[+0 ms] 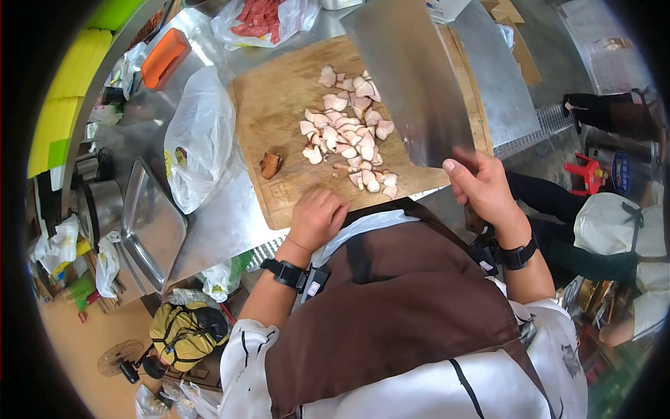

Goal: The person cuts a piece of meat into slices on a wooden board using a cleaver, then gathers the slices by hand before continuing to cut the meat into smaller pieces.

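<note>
My right hand (481, 187) grips the handle of a large cleaver (412, 84). Its broad blade, slightly blurred, is raised over the right part of the wooden cutting board (265, 105). Pale pinkish chopped pieces (345, 129) with darker edges, perhaps meat, lie heaped and scattered mid-board. My left hand (317, 215) is closed with curled fingers at the board's near edge, below the pieces; what its fingers may hold is hidden. A brown chunk (271, 165) lies apart on the left side of the board.
Left of the board lies a white plastic bag (201, 140), with a metal tray (155, 223) beyond. A bag of red meat (258, 21) and an orange object (166, 59) lie toward the back. A person in white (614, 223) and a red stool (585, 173) are at right.
</note>
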The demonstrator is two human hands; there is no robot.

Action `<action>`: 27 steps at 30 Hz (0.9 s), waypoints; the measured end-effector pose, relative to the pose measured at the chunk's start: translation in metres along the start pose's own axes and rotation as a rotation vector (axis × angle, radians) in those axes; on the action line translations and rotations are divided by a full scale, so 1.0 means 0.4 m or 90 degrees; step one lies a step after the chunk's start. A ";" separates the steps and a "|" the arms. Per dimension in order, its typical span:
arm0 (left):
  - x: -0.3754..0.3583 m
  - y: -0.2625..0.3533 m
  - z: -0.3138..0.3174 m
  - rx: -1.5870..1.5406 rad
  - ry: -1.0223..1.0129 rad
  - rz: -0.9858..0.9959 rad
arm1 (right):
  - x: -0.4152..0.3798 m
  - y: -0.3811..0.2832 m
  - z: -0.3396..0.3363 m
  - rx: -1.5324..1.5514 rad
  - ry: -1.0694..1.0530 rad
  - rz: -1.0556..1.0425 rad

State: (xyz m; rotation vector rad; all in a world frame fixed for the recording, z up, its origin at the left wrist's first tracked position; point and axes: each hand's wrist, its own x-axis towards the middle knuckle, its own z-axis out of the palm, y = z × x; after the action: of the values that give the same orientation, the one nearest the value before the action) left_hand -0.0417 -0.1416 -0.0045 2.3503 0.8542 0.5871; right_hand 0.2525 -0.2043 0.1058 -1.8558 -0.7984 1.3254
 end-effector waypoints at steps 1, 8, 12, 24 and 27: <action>-0.005 0.001 0.001 -0.014 0.014 -0.022 | 0.002 0.007 -0.005 -0.041 -0.016 -0.006; -0.072 0.018 -0.013 -0.080 0.163 -0.227 | 0.021 0.009 -0.050 -0.322 -0.242 -0.135; -0.142 0.028 -0.031 -0.048 0.283 -0.308 | 0.046 0.010 -0.065 -0.460 -0.374 -0.265; -0.199 0.075 -0.028 0.017 0.323 -0.373 | 0.179 -0.016 -0.052 -0.661 -0.327 -0.410; -0.183 0.082 -0.041 0.007 0.322 -0.356 | 0.189 -0.068 -0.052 -0.591 -0.277 -0.336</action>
State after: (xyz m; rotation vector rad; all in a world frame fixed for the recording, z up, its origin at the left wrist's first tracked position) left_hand -0.0880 -0.2068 0.0135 1.8521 1.6619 0.9361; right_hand 0.2915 -0.1322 0.0938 -1.7542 -2.2471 1.0789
